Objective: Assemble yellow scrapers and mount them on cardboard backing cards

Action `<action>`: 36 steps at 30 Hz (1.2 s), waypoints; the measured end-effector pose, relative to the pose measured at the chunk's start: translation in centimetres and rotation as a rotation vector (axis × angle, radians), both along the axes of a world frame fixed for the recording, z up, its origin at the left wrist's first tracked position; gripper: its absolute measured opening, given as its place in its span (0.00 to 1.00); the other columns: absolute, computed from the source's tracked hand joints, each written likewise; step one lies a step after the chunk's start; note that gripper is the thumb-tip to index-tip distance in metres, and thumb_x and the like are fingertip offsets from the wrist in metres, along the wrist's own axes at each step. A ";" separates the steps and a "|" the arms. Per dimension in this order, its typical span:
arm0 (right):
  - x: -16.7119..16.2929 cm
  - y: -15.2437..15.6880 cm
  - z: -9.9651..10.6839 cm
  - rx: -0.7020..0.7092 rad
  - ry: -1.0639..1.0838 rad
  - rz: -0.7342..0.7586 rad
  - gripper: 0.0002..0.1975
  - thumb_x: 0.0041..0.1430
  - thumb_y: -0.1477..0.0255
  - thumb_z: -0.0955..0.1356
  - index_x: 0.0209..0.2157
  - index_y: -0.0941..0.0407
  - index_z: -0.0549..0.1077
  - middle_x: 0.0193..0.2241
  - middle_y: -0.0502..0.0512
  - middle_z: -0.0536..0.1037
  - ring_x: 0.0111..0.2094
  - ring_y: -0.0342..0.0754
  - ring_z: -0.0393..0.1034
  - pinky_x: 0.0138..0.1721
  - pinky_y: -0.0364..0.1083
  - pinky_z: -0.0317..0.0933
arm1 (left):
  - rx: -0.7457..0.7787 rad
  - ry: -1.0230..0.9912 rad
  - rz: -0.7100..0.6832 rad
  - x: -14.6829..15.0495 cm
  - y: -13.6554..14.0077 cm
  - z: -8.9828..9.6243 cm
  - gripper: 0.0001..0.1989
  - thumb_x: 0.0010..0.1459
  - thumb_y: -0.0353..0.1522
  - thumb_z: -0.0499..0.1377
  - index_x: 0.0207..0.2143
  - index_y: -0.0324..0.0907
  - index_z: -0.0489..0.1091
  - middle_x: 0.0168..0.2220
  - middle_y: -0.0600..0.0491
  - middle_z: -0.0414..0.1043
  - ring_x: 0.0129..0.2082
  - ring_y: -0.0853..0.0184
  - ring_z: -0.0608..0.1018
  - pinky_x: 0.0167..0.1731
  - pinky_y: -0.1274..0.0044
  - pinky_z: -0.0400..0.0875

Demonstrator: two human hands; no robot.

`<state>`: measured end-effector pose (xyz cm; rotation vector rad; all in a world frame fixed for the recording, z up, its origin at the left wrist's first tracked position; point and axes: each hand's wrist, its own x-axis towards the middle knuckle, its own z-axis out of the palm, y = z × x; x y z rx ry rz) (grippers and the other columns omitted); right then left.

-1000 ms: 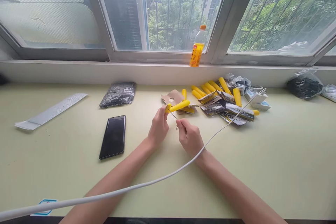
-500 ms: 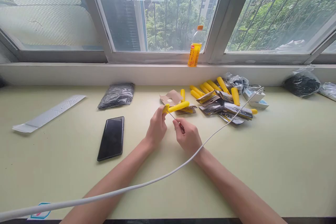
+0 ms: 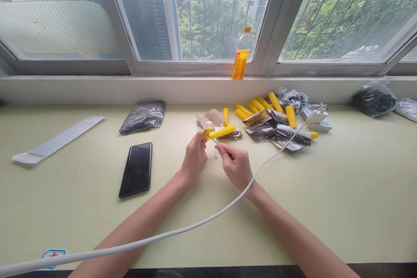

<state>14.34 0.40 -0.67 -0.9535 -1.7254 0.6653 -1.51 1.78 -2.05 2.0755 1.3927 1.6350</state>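
My left hand (image 3: 194, 156) is closed round the head end of a yellow plastic tool (image 3: 224, 131), whose rounded handle points right. Its exact kind cannot be made out. In my right hand (image 3: 237, 164), fingers pinch a thin screwdriver (image 3: 214, 140). The metal shaft meets the yellow head beside my left fingers; the screwdriver's handle is mostly hidden in my palm. On the table between my hands lies a tiny screw-like piece (image 3: 215, 157). Just beyond them are a brown card with a hole (image 3: 210, 118) and another yellow handle (image 3: 226, 116).
Several yellow-handled tools with black-and-white card sleeves (image 3: 295, 135) are heaped at right. A white cable (image 3: 195, 225) crosses in front of my arms. At left lie a phone (image 3: 136, 169), a dark plastic-wrapped packet (image 3: 142, 116) and a silvery strip (image 3: 58, 140). A bottle (image 3: 240, 58) stands on the sill.
My right hand has shifted slightly right and turned, so the screwdriver's handle shows less. The tiny piece on the table has come into sight. The camera view has moved slightly.
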 end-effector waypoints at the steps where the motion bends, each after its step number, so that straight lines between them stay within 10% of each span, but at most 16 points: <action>1: -0.1 -0.1 0.2 -0.079 0.062 0.005 0.17 0.70 0.63 0.65 0.30 0.58 0.74 0.21 0.49 0.57 0.24 0.42 0.47 0.26 0.45 0.46 | 0.003 0.003 0.000 0.0 0.0 0.0 0.13 0.68 0.24 0.48 0.50 0.46 0.62 0.33 0.55 0.67 0.28 0.71 0.67 0.31 0.79 0.66; 12: 0.1 -0.3 1.7 -0.924 0.681 0.364 0.26 0.52 0.56 0.77 0.44 0.61 0.77 0.20 0.40 0.44 0.21 0.37 0.35 0.20 0.41 0.34 | 0.012 0.040 -0.004 -0.3 0.2 0.1 0.13 0.70 0.26 0.47 0.53 0.47 0.63 0.33 0.55 0.67 0.30 0.70 0.67 0.32 0.77 0.67; 14: 0.2 -0.2 1.3 -0.858 0.589 0.338 0.24 0.57 0.54 0.74 0.43 0.61 0.77 0.20 0.40 0.45 0.21 0.38 0.35 0.19 0.42 0.36 | 0.013 0.043 -0.006 -0.3 0.2 0.1 0.13 0.70 0.26 0.47 0.53 0.47 0.62 0.33 0.55 0.66 0.29 0.70 0.67 0.32 0.77 0.66; 19: 0.3 0.4 -0.4 0.005 -0.035 0.017 0.17 0.71 0.60 0.63 0.37 0.58 0.76 0.26 0.54 0.71 0.25 0.43 0.58 0.29 0.44 0.54 | 0.010 0.004 -0.006 -0.1 -0.2 0.0 0.13 0.70 0.26 0.47 0.53 0.47 0.61 0.31 0.56 0.64 0.28 0.70 0.67 0.30 0.78 0.66; 22: 0.5 0.8 -0.8 0.206 -0.252 -0.050 0.17 0.74 0.65 0.59 0.39 0.58 0.76 0.31 0.58 0.76 0.29 0.45 0.65 0.33 0.44 0.56 | -0.013 -0.011 -0.006 0.1 -0.4 -0.1 0.13 0.70 0.26 0.47 0.53 0.47 0.61 0.31 0.56 0.63 0.28 0.70 0.66 0.31 0.78 0.66; 27: 0.2 0.3 -0.4 0.077 -0.104 0.023 0.18 0.74 0.64 0.60 0.35 0.58 0.74 0.24 0.52 0.67 0.24 0.43 0.54 0.30 0.44 0.53 | -0.013 0.005 -0.010 0.2 -0.3 -0.3 0.14 0.70 0.26 0.47 0.54 0.47 0.61 0.32 0.56 0.64 0.29 0.71 0.65 0.31 0.78 0.65; 36: -0.2 -0.4 1.8 -0.641 0.425 0.209 0.23 0.58 0.51 0.72 0.38 0.59 0.77 0.18 0.43 0.50 0.18 0.38 0.40 0.18 0.43 0.38 | 0.022 0.012 -0.022 0.2 -0.3 0.1 0.13 0.71 0.27 0.46 0.53 0.46 0.62 0.36 0.53 0.69 0.31 0.70 0.69 0.32 0.78 0.67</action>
